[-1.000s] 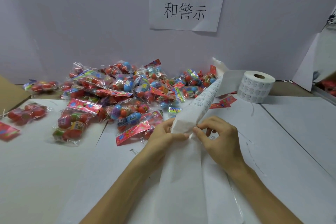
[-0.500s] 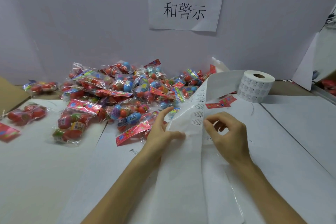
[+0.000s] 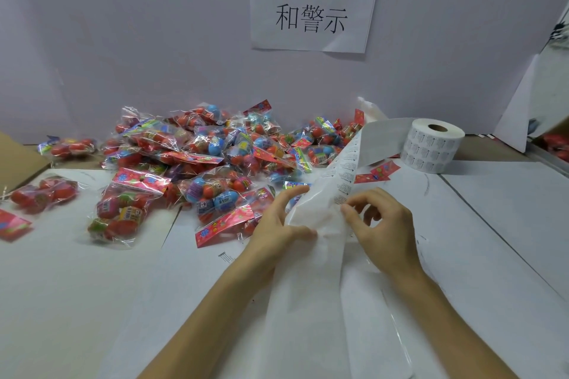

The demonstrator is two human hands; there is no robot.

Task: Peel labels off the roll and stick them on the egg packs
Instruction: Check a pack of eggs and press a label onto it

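A white label roll [image 3: 432, 146] stands at the back right of the table. Its backing strip [image 3: 311, 258] runs from the roll down toward me, with a column of printed labels along its right edge. My left hand [image 3: 278, 224] holds the strip from the left, thumb pressed on the paper and fingers stretched behind it. My right hand [image 3: 380, 228] pinches at a label on the strip's right edge with thumb and forefinger. A heap of clear egg packs [image 3: 203, 157] with red and blue eggs lies behind my left hand.
Loose egg packs lie at the left: one [image 3: 118, 215] in front of the heap and another [image 3: 43, 192] near the table's left edge. A paper sign [image 3: 314, 0] hangs on the back wall. A cardboard piece [image 3: 15, 160] sits at far left.
The strip was bunched between both hands; it has since spread flat. My left fingers have straightened behind the paper, and my right hand moved slightly right to the label column.
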